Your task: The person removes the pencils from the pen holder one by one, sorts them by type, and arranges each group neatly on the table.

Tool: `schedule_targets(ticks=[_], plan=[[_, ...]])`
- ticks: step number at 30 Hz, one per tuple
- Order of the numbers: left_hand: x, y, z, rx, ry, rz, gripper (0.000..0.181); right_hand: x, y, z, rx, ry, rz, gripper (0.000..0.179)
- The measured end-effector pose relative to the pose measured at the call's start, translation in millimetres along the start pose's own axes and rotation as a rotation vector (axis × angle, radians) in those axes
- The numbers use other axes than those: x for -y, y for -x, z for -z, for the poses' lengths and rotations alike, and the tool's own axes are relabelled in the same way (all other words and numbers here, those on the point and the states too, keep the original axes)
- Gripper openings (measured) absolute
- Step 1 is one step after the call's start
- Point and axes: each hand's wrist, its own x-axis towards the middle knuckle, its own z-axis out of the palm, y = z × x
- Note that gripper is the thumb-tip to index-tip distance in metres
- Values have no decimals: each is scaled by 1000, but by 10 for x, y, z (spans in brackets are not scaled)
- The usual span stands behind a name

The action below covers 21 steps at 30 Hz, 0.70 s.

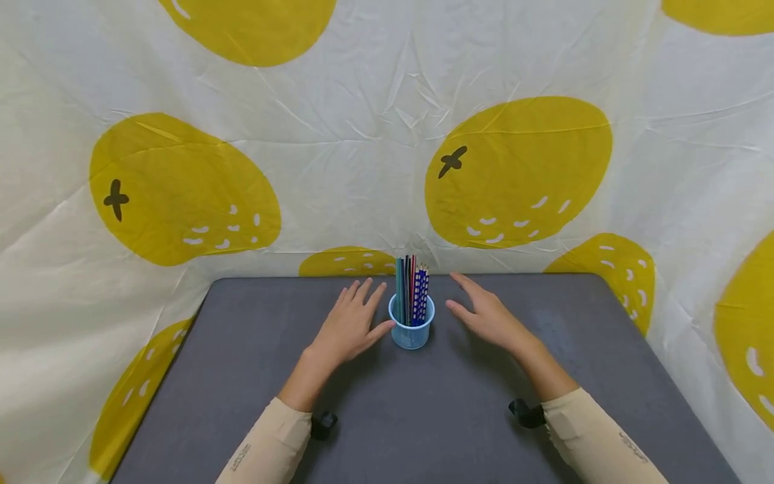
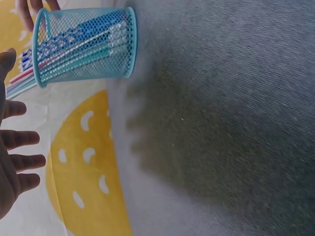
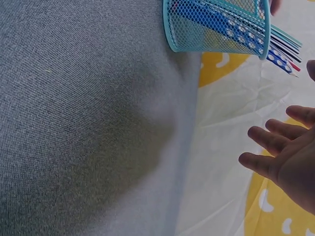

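Note:
A light blue mesh pencil cup (image 1: 411,337) stands upright near the far side of the table, filled with several pencils (image 1: 420,296). Some are dark blue with white dots; others are teal, black and red. To its left my left hand (image 1: 351,323) hovers with fingers spread, thumb tip right at the cup's rim in the head view. My right hand (image 1: 488,314) is held out on the other side, apart from the cup, its fingers extended. Both palms face the cup (image 2: 86,46) from either side, and neither hand holds anything.
The table (image 1: 423,417) has a dark grey cloth surface, and its far edge lies just behind the cup. A white curtain (image 1: 351,188) printed with big yellow fruit hangs behind and along the sides. Dark bands (image 1: 527,413) sit at both wrists, by the beige sleeves.

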Motion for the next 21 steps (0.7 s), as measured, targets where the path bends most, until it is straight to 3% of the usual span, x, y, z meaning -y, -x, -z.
schedule_targets(ticks=[8, 13, 21], plan=[[-95, -100, -68, -25, 83, -39, 80, 20, -89, -25, -10, -35, -6, 62], [-154, -120, -104, 4, 169, -16, 83, 47, -180, -67, -1, -59, -20, 61], [-197, -155, -119, 35, 234, 27, 84, 101, -298, -100, 10, -131, -34, 57]])
